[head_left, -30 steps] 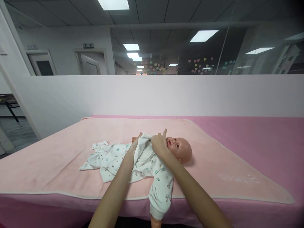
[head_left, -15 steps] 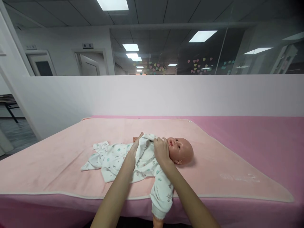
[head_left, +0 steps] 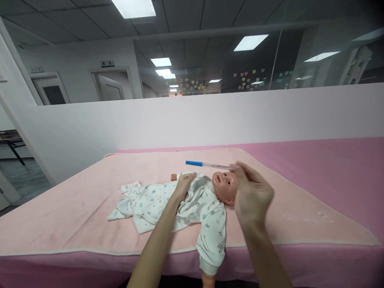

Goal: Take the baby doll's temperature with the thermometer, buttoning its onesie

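Note:
A baby doll (head_left: pixel 224 185) lies on its back, head to the right, dressed in a white printed baby shirt (head_left: pixel 195 208) and matching trousers (head_left: pixel 150 202). My left hand (head_left: pixel 185 185) is closed on the shirt front at the doll's chest. Raised over the doll's face, my right hand (head_left: pixel 254 192) pinches the right end of a thin clear thermometer (head_left: pixel 216 165) with a blue end. The thermometer points left above the chest, and part of it is hidden by my fingers. One doll arm in its sleeve (head_left: pixel 211 240) hangs over the near edge.
A peach blanket (head_left: pixel 75 200) lies under the doll on a pink-covered table (head_left: pixel 339 168). A low white partition (head_left: pixel 192 120) with glass above stands behind. At the far left a dark-legged table (head_left: pixel 13 146) shows beyond the partition.
My right hand has come away from the doll's collar, up and to the right, with the thermometer now showing. My left hand stays at the shirt front. The view has tilted slightly.

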Demonstrator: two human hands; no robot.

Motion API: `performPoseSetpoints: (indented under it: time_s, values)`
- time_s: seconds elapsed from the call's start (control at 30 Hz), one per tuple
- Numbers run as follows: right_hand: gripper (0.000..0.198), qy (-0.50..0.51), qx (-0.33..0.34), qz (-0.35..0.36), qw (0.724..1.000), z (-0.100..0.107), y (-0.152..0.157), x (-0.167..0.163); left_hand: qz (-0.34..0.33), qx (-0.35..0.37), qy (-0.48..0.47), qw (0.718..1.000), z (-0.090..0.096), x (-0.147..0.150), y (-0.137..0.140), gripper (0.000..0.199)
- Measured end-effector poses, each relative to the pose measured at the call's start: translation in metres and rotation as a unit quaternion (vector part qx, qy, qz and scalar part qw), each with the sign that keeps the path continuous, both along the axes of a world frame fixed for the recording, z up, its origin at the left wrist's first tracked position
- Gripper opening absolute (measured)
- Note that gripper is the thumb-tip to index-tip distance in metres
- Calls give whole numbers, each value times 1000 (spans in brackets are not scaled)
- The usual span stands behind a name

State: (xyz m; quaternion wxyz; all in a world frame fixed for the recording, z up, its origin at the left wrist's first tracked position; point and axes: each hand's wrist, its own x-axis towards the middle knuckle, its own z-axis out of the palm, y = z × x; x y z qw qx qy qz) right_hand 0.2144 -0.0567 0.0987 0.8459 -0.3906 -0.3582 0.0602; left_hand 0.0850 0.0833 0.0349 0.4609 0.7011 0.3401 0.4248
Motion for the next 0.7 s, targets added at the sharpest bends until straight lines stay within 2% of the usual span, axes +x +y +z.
performPoseSetpoints:
  time_s: [0.1, 0.17, 0.47, 0.7]
  values:
    - [19, 53, 67, 2, 996, 20, -28, 7, -36, 107, 102, 988, 2, 8, -15, 47]
    - [20, 42, 69, 0, 997, 24, -33, 7, -48, 143, 146, 978, 4, 9, -21, 47]
    - [24, 31, 2, 57, 998, 10, -21, -2, -83, 132, 165, 974, 4, -1, -19, 47]
    - [27, 88, -19, 90, 992, 8, -12, -13, -75, 152, 182, 969, 5, 1, -22, 38]
